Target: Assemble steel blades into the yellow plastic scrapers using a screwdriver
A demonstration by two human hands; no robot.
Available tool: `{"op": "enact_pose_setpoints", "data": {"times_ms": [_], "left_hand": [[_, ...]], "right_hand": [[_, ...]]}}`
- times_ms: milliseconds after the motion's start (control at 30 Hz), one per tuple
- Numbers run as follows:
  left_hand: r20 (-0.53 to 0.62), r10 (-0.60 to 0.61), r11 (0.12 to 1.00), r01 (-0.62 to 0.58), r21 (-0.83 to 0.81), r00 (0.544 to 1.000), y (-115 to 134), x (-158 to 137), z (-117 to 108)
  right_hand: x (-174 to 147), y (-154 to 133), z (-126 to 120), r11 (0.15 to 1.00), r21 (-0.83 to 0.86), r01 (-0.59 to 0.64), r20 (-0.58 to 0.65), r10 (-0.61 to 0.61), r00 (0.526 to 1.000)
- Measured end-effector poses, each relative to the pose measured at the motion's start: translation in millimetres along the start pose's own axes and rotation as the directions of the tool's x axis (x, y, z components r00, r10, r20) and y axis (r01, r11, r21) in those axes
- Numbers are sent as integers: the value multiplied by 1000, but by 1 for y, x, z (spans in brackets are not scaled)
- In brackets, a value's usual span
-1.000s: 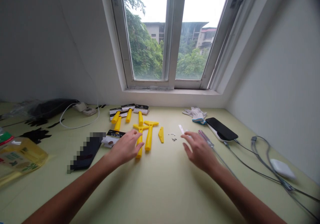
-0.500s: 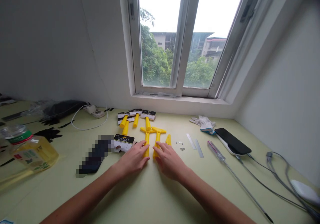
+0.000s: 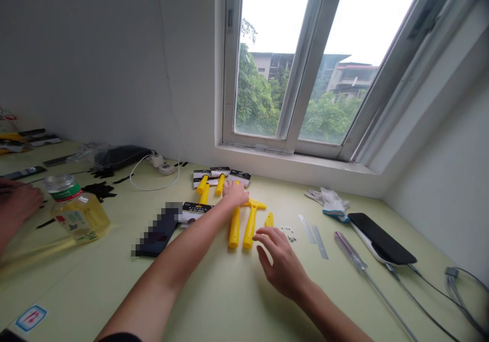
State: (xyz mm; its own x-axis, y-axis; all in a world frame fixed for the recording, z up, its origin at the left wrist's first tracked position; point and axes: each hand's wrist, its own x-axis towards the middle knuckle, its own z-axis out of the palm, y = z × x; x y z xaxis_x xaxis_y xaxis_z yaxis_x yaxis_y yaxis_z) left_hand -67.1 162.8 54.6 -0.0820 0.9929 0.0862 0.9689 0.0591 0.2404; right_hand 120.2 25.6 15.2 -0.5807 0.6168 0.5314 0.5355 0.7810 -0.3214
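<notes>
Head cam: L yellow T-tool (image 3: 234, 230) & R yellow T-tool (image 3: 249, 227) on table (image 3: 229, 296); L hand (image 3: 235, 193) over former's far end, grip hidden, can't tell; R hand (image 3: 284, 258) spread, nr latter; screwdriver (image 3: 357, 263) farther rt.

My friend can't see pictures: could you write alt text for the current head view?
A left hand reaches among yellow tools on a pale table, the right hand open nearby; a screwdriver and phone are at right, a bottle and another person's hand at left.
</notes>
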Motion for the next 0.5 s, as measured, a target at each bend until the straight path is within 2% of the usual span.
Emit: {"op": "enact_pose_setpoints", "data": {"times_ms": [167, 333, 433, 500], "left_hand": [[86, -119, 991, 124, -50, 989, 3, 20, 9], [63, -108, 986, 115, -119, 992, 3, 9, -13], [6, -34, 989, 35, -145, 999, 4, -20, -28], [-16, 38, 986, -40, -160, 999, 7, -50, -32]], "right_hand": [[-13, 7, -11, 998, 3, 57, -88, -56, 995], [-12, 18, -15, 999, 30, 27, -140, -23, 990], [-11, 25, -20, 988, 138, -71, -164, 93, 982], [-11, 31, -23, 937, 278, -211, -136, 256, 957]]}}
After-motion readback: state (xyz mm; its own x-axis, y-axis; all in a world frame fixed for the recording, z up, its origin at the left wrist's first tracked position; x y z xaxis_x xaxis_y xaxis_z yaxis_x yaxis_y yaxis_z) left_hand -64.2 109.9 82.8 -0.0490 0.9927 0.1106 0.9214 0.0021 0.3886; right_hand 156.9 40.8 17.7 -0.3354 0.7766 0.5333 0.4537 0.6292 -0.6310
